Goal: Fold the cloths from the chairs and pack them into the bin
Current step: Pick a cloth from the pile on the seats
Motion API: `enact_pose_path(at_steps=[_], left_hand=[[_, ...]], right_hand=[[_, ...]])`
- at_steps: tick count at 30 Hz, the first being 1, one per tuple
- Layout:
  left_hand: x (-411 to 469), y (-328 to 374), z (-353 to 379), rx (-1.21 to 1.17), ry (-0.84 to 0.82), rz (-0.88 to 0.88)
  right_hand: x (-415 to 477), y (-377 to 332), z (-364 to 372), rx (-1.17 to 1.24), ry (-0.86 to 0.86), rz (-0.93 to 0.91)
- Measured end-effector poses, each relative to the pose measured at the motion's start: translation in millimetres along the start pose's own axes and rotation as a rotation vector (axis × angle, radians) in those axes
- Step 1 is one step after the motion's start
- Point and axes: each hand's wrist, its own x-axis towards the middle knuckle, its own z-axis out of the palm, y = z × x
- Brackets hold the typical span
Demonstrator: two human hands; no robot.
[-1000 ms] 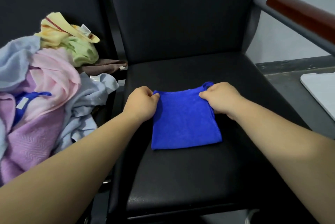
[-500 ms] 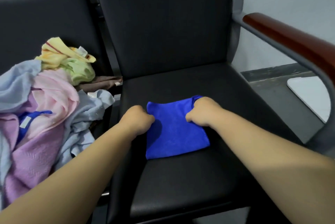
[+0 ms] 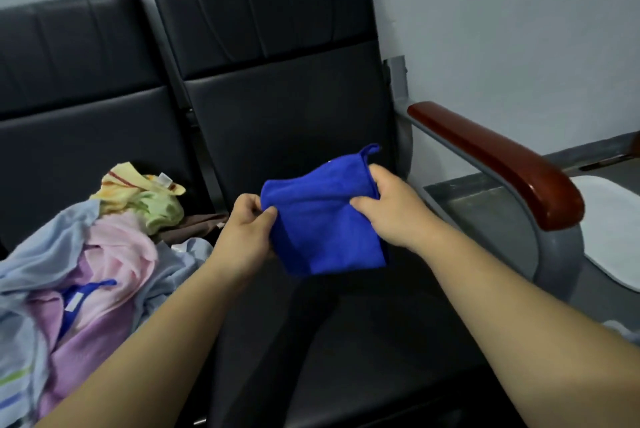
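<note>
A folded blue cloth hangs in the air above the black chair seat. My left hand pinches its left edge and my right hand grips its right edge, just below a small hanging loop at the top corner. A heap of unfolded cloths in pink, purple, light blue, yellow and green lies on the neighbouring chair to the left. No bin is in sight.
The right chair has a grey metal frame with a reddish-brown wooden armrest. A white flat object lies on the grey floor beyond the armrest. Black backrests and a pale wall stand behind.
Both hands lifted the folded blue cloth off the seat; it now hangs in the air. The camera view tilted up, showing the backrests and the wall.
</note>
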Motion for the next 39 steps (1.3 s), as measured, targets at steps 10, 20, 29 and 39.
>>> enact_pose_path(at_steps=[10,20,29,39], left_hand=[[-26,91,135,0.001,-0.432,0.176],[-92,69,359,0.318,-1.031,0.197],[-126,-6,472,0.917,-1.198,0.212],[-109,9,403,0.777,-1.143,0.171]], right_hand=[[-82,41,-140,0.1,0.452,0.016],[-243,192,-215,0.162,0.819,0.518],[-325,282,-191,0.13,0.615,1.072],[-272,264,-199,0.014,0.407,0.928]])
